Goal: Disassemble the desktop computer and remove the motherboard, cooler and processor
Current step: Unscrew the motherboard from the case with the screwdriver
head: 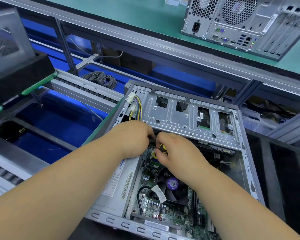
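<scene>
Lying open on its side, the computer case point(189, 153) shows the green motherboard point(163, 210) inside, with the round cooler point(172, 187) sitting on it. The right hand point(177, 153) pinches a yellow and black plug point(163, 148). The left hand point(133, 137) curls beside it; I cannot tell what it grips. The board looks thin and easy to break, so hold its edges.
</scene>
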